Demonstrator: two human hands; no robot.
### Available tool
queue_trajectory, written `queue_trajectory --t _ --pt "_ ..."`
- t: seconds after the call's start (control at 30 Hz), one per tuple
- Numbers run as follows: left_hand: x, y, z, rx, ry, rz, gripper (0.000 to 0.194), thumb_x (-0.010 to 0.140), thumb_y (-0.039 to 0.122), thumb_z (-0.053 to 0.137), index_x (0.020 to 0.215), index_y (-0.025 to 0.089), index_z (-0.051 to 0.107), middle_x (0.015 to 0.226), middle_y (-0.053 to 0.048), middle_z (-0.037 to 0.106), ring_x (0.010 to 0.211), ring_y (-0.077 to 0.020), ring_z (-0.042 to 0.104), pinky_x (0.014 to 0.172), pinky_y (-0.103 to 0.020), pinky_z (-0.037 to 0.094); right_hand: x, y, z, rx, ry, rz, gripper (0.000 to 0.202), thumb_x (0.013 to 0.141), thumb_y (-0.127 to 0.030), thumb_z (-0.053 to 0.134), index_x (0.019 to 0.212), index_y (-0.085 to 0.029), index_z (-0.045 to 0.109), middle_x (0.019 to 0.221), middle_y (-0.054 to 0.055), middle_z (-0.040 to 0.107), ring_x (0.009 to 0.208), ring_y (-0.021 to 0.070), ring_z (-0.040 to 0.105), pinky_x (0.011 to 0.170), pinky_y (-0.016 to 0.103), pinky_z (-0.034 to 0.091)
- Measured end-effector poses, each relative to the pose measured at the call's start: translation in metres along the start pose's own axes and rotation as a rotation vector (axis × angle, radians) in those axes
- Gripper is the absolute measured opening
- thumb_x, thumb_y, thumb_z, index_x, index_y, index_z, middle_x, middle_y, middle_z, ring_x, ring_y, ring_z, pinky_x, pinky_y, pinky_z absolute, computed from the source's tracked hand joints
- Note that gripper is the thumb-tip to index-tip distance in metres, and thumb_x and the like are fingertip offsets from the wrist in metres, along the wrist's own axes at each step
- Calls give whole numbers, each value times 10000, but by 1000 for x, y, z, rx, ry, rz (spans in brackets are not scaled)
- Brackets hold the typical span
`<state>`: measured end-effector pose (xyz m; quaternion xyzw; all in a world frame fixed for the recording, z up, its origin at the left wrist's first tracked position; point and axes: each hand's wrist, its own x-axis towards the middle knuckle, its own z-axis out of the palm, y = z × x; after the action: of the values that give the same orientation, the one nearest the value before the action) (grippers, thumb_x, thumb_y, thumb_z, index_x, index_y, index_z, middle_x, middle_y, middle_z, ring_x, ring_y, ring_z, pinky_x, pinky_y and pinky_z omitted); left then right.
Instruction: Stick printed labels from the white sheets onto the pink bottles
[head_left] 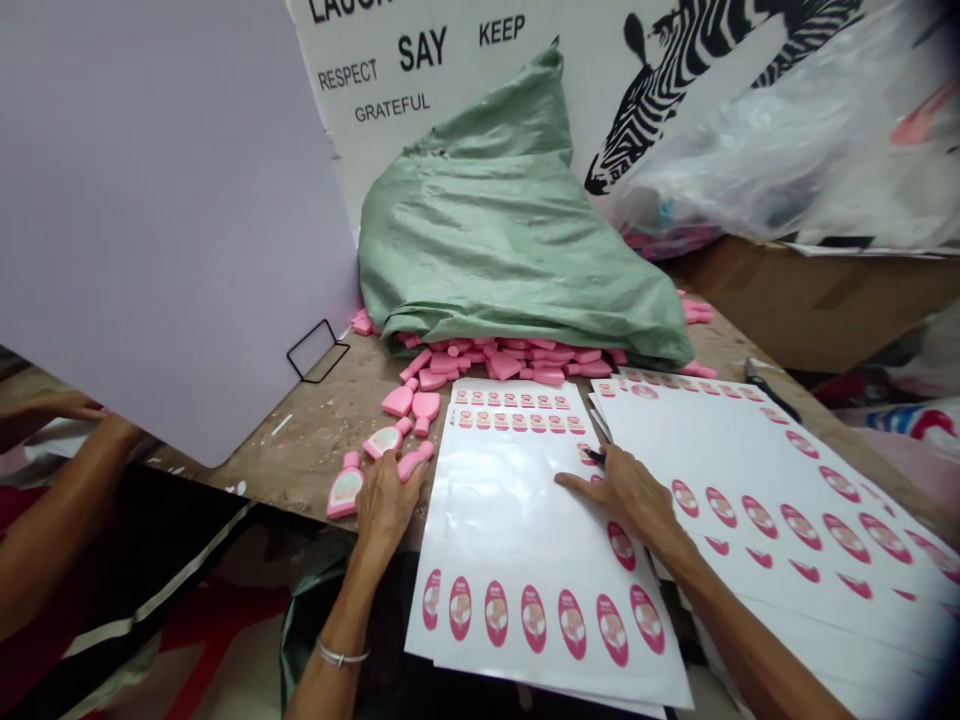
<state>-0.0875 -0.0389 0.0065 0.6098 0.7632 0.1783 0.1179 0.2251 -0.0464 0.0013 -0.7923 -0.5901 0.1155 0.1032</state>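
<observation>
My left hand (pixel 388 500) has its fingers around a small pink bottle (pixel 414 461) at the table's front edge. Next to it lie a pink bottle with an oval label (pixel 346 492) and another labelled one (pixel 384 440). On the right, my right hand (pixel 622 488) pinches a small dark pointed tool (pixel 594 455) over a white sticker sheet (pixel 517 500), index finger stretched across the paper. The sheet carries small stickers at its top and pink ovals along its bottom and right side.
A green sack (pixel 510 220) stands behind a heap of pink bottles (pixel 506 362). More sticker sheets (pixel 720 440) lie at right, near a black-handled tool (pixel 772 390). A large pale board (pixel 172 200) and another person's arms (pixel 67 500) are at left, beside a wire stand (pixel 318 352).
</observation>
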Motion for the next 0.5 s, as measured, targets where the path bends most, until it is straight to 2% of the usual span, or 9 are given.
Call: queue_trajectory --t 0.1,0.2,0.33,0.43,0.5 --pt "-1 6 -4 130 142 86 434 852 432 497 1157 131 567 1124 -169 579 1085 -308 495 880 -383 392 2 1 -4 29 -14 74 775 640 -748 518 1114 -135 512 981 178 648 880 357 624 634 442 469" --pt "15 15 -13 160 216 93 380 871 445 461 1100 174 598 1132 -139 565 1086 -287 486 922 -374 366 6 4 -3 57 72 111 781 669 -719 506 1179 -129 461 999 181 644 887 362 622 645 442 465" --pt "59 23 -16 201 143 27 398 861 414 474 1087 111 600 1115 -193 579 1110 -339 476 917 -440 352 16 10 -1 240 68 138 790 581 -727 586 1094 -131 511 912 152 654 794 325 634 629 406 478" --pt "86 32 -3 219 86 74 405 830 435 519 1067 118 610 1134 -186 583 1118 -332 470 922 -438 349 20 15 -9 344 121 148 740 534 -699 643 1010 -141 547 891 142 658 769 307 640 647 401 496" --pt "95 40 10 236 62 116 389 825 434 527 1045 127 622 1175 -179 562 1136 -323 451 948 -437 330 19 23 -24 376 232 110 655 539 -679 665 938 -167 583 857 137 671 738 302 646 631 399 503"
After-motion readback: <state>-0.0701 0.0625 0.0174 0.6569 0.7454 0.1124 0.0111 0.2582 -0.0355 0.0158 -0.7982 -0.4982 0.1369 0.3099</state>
